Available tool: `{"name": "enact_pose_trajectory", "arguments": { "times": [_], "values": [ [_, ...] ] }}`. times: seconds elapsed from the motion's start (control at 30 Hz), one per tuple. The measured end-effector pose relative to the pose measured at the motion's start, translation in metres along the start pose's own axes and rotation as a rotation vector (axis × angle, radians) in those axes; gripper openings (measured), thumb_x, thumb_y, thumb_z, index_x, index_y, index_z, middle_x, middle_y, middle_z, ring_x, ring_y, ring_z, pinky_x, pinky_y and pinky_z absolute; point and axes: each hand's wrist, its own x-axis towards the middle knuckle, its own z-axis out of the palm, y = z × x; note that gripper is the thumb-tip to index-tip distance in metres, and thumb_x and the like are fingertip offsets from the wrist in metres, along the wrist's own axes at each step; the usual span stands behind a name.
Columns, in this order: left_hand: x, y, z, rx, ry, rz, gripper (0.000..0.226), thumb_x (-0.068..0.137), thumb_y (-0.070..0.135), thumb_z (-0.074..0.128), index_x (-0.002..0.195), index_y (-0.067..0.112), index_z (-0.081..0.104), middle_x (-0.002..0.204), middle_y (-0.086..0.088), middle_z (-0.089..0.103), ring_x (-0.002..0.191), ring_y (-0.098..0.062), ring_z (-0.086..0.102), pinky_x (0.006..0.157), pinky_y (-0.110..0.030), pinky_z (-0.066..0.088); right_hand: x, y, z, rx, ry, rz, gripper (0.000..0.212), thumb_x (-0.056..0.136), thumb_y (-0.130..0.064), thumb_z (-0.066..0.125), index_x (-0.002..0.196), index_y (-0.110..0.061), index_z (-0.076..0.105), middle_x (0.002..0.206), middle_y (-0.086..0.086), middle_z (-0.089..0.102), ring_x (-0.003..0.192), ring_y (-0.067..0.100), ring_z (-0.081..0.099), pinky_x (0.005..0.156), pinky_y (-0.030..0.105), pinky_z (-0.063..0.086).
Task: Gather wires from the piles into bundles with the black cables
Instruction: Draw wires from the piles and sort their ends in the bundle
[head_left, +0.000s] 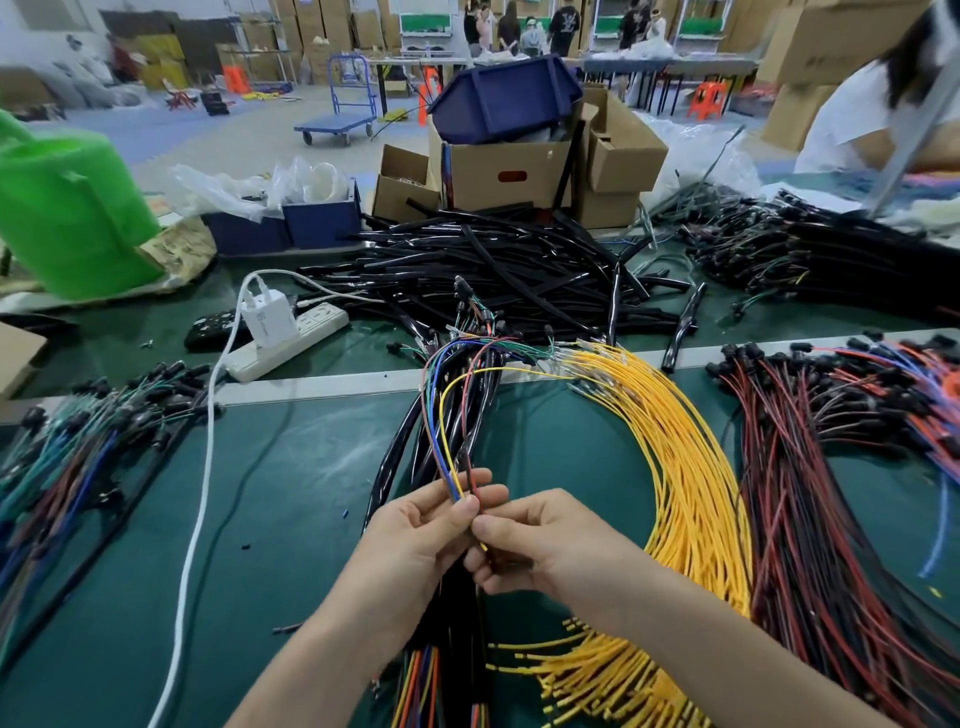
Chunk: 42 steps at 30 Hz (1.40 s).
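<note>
My left hand (415, 535) pinches a thin bunch of coloured wires (445, 431), blue, yellow, green and dark red, that arch up toward the table's middle. My right hand (540, 545) pinches the same bunch just below, fingers curled round the wires. Under both hands lies a bundle of black cables with coloured wires (415, 452). A curved pile of yellow wires (685, 467) lies to the right, and a pile of red and black wires (831, 467) beyond it. A heap of black cables (493, 270) sits at the back.
Finished mixed bundles (78, 457) lie at the left on the green table (291, 519). A white power strip (291, 338) with a charger and white cord sits centre-left. Cardboard boxes (504, 171), a green bag (67, 208) and a person (883, 104) at the back right border the table.
</note>
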Motion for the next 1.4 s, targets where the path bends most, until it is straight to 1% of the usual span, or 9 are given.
{"name": "enact_pose_trajectory", "arguments": {
  "times": [0.33,0.5,0.73,0.9,0.97,1.07,1.17,1.23,1.4],
  "values": [
    [0.004,-0.009,0.005,0.049,0.091,0.164,0.01,0.074,0.015,0.064,0.08,0.012,0.071,0.086,-0.021,0.072,0.078,-0.028,0.072,0.06,-0.029,0.058,-0.007,0.01,-0.009,-0.25,0.111,-0.105,0.012,0.09,-0.005,0.061,0.087,0.003,0.07,0.072,0.008,0.066,0.063,0.012,0.062,0.067,0.023,0.056],
    [0.01,-0.021,0.015,0.118,0.135,0.277,0.019,0.074,0.014,0.062,0.09,0.005,0.06,0.087,-0.022,0.072,0.084,-0.031,0.072,0.068,-0.027,0.058,-0.013,0.009,-0.014,-0.312,0.145,-0.138,0.023,0.092,-0.005,0.058,0.071,-0.008,0.066,0.065,0.006,0.064,0.054,0.011,0.06,0.058,0.021,0.054],
    [0.019,-0.034,0.032,0.157,0.062,0.315,0.023,0.072,0.006,0.061,0.093,0.0,0.054,0.085,-0.02,0.073,0.078,-0.028,0.072,0.064,-0.024,0.057,-0.026,0.014,-0.037,0.043,0.055,-0.096,0.009,0.091,0.003,0.056,0.096,-0.001,0.064,0.072,0.006,0.069,0.064,0.012,0.068,0.069,0.02,0.057],
    [0.026,-0.055,0.04,0.181,0.049,0.316,0.014,0.073,0.01,0.06,0.086,0.008,0.053,0.083,-0.022,0.072,0.075,-0.03,0.072,0.063,-0.024,0.057,-0.045,0.0,-0.088,-0.119,-0.018,-0.02,0.019,0.088,-0.009,0.066,0.107,-0.007,0.065,0.087,0.011,0.073,0.077,0.02,0.071,0.075,0.025,0.057],
    [0.028,-0.064,0.038,0.144,0.072,0.288,0.006,0.081,0.005,0.055,0.084,0.009,0.051,0.081,-0.024,0.071,0.076,-0.036,0.072,0.064,-0.026,0.057,-0.056,-0.017,-0.132,-0.296,0.139,-0.084,0.019,0.087,-0.017,0.068,0.106,-0.016,0.065,0.086,0.01,0.074,0.072,0.018,0.071,0.064,0.022,0.056],
    [0.031,-0.069,0.034,0.128,0.081,0.256,0.014,0.088,-0.002,0.047,0.082,0.01,0.05,0.08,-0.026,0.071,0.075,-0.037,0.071,0.064,-0.029,0.058,-0.066,-0.037,-0.226,-0.515,0.744,-0.206,0.016,0.088,-0.008,0.063,0.104,-0.003,0.067,0.071,0.01,0.071,0.054,0.015,0.064,0.047,0.02,0.05],
    [0.033,-0.07,0.033,0.122,0.071,0.237,0.014,0.088,-0.002,0.047,0.081,0.01,0.05,0.08,-0.028,0.07,0.075,-0.037,0.071,0.065,-0.031,0.057,-0.069,-0.038,-0.322,-0.768,1.241,-0.101,0.019,0.087,-0.004,0.06,0.102,0.002,0.07,0.086,0.02,0.071,0.073,0.027,0.066,0.074,0.037,0.057],
    [0.035,-0.072,0.031,0.111,0.069,0.221,0.018,0.089,-0.006,0.045,0.081,0.009,0.05,0.08,-0.03,0.069,0.075,-0.038,0.071,0.066,-0.033,0.057,-0.067,-0.04,-0.362,-0.855,1.369,-0.059,0.022,0.087,-0.002,0.057,0.103,0.001,0.071,0.1,0.024,0.069,0.094,0.036,0.065,0.091,0.045,0.049],
    [0.039,-0.074,0.028,0.094,0.088,0.194,0.015,0.087,-0.009,0.044,0.083,0.003,0.051,0.079,-0.035,0.066,0.073,-0.043,0.07,0.063,-0.037,0.059,-0.049,-0.067,-0.402,-1.145,1.432,-0.044,0.026,0.091,-0.003,0.05,0.107,0.002,0.069,0.112,0.028,0.064,0.107,0.041,0.058,0.092,0.041,0.045]
  ]
}}
